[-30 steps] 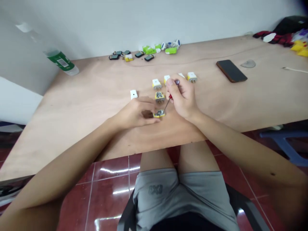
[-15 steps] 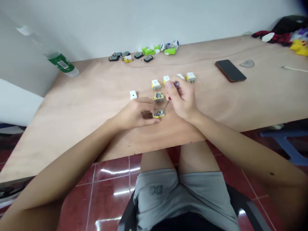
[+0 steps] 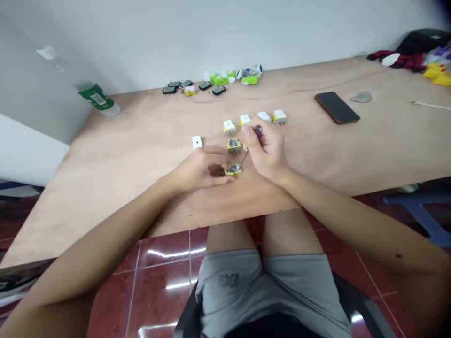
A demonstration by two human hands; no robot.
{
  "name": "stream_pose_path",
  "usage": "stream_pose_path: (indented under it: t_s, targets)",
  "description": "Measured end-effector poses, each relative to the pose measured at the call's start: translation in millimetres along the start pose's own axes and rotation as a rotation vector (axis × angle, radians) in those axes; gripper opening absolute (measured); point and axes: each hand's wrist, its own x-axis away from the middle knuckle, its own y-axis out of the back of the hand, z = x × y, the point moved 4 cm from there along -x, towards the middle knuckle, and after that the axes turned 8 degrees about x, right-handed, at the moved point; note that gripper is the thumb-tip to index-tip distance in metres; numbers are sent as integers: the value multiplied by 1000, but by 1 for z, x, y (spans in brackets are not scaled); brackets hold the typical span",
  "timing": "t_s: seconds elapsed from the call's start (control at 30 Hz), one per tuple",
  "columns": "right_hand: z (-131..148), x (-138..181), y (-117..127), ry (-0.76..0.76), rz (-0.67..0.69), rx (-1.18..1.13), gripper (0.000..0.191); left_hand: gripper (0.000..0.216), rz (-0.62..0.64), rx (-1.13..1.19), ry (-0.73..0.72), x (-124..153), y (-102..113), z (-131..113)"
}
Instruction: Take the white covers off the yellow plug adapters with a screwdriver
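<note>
Left hand [image 3: 199, 170] just beside right hand [image 3: 267, 151]

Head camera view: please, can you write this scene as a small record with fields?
Left hand: fingers at an opened yellow charger
Right hand: holds a small screwdriver, its tip near that charger
Nearby: another opened charger, white plugs, a white cover
Table: wooden, also bears a phone and a green-labelled bottle
</note>
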Motion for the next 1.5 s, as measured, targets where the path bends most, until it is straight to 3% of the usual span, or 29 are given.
stream_pose_path:
  t_s: [0.37,0.63,0.77,0.93,1.5]
  targets:
    - [1,1,0,19,-27,-14,40,25,-4,0,-9,0,0,1]
    - [0,1,-1,25,-37,17,45,25,-2,-6,-30,0,0,2]
    - [-2,1,-1,80,-68,25,47,26,-2,-16,-35,0,0,2]
    - [-1,1,-1,141,-72,-32,37,26,-3,2,-24,1,0,2]
    - [1,3,-1,37,-31,-35,41,25,0,10,-30,-1,0,-2]
